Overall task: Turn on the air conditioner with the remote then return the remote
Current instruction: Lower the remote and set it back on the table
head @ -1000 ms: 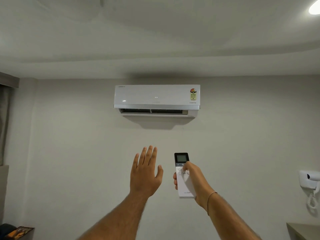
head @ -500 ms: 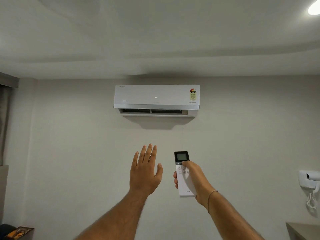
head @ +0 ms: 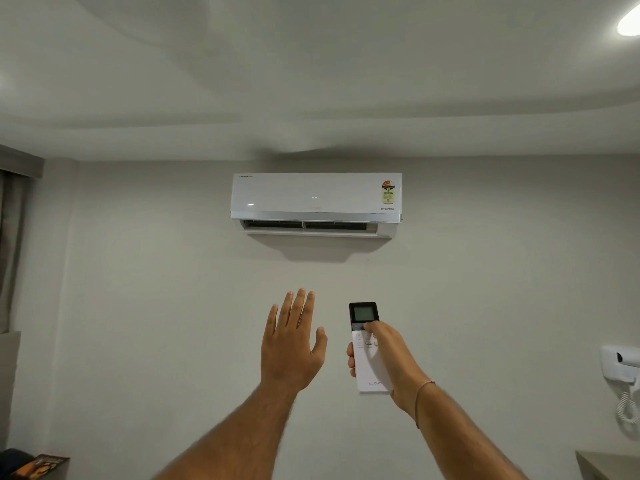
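Note:
A white air conditioner (head: 316, 197) hangs high on the wall, its lower flap open and two small lights on its front. My right hand (head: 393, 358) grips a white remote (head: 367, 362) with a dark screen at its top, pointed up at the unit. The thumb rests on the buttons just below the screen. My left hand (head: 292, 344) is raised beside it, palm toward the wall, fingers spread, holding nothing.
A white wall phone with a coiled cord (head: 623, 372) is mounted at the right edge. A shelf corner (head: 606, 464) shows at the bottom right. Dark items and a book (head: 38, 465) lie at the bottom left. A curtain (head: 10, 244) hangs on the left.
My right thumb has slid up the remote to just under the screen. Both hands have risen slightly. The air conditioner looks the same.

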Available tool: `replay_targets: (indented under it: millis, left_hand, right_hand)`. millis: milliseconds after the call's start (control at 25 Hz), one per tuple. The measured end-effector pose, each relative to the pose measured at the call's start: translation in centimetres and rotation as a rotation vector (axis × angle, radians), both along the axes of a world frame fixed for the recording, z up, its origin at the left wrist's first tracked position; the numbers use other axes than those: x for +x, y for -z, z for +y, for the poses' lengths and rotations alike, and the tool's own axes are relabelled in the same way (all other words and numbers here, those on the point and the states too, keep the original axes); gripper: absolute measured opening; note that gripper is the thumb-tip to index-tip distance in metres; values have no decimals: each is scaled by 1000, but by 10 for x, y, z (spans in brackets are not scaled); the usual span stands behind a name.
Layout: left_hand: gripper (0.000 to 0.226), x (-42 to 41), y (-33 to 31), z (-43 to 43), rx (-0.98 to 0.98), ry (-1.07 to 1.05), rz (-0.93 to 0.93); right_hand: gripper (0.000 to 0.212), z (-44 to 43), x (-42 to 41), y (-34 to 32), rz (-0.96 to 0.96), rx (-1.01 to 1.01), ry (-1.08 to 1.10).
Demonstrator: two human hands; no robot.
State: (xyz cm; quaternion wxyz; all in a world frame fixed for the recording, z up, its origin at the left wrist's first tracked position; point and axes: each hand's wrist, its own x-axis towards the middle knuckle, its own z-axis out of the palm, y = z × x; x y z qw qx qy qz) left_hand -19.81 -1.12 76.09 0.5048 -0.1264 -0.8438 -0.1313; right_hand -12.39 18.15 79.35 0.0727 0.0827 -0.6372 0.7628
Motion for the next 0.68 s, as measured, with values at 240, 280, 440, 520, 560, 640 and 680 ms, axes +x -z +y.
replay_targets:
  millis: [240,280,440,520,560,640,680]
  left_hand:
    - [71,-2,23,5,-1,17,-27]
    - [71,-3,33,6,-3,23,-43]
    - [71,-8,94,12,-8,53,-125]
    - [71,-10,140,14,-12,57,-204]
    - [72,-12,167,14,-12,55,-255]
    - [73,-8,222,15,-16,49,-355]
    - [74,-2,255,16,-25,43,-437]
  right_hand:
    - [38,5,-8,20,-19,11,-1]
    - [37,6,-9,27,-33,7,1]
    - [29,12,-18,78,-155,45,34]
    - [22,16,-21,121,-245,37,44]
    - [21,18,-22,147,-296,39,48]
    - [25,22,-23,203,-394,76,55]
    - [31,23,-20,237,-456,101,60]
